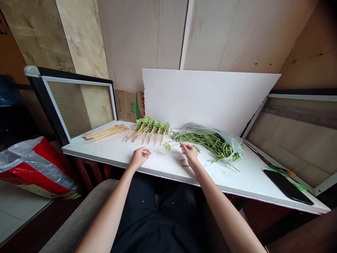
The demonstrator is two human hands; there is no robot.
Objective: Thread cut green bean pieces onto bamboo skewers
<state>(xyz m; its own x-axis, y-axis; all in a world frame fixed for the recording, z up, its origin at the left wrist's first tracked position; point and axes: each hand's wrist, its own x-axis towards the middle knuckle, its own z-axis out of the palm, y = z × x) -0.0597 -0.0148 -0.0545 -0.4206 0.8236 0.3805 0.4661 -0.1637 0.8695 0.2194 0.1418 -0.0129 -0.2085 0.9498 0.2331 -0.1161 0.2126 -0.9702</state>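
Observation:
A thin bamboo skewer [174, 144] spans the gap between my hands above the white table. My left hand [141, 156] is closed in a pinch at its left end. The fingers of my right hand [189, 151] are pinched at its other end. A short row of cut green bean pieces [167, 147] appears on the skewer's line; whether all are threaded is hard to tell. More cut bean pieces [196, 149] lie behind my right hand, partly hidden by it. A few loose bean pieces [185, 165] rest by my right wrist.
Behind my left hand are a pile of filled bean skewers [152, 125] and a bundle of bare skewers [106, 133]. A clear plastic bag of long green beans [210, 140] lies to the right. A black phone [288, 187] sits near the right edge of the white table [226, 179].

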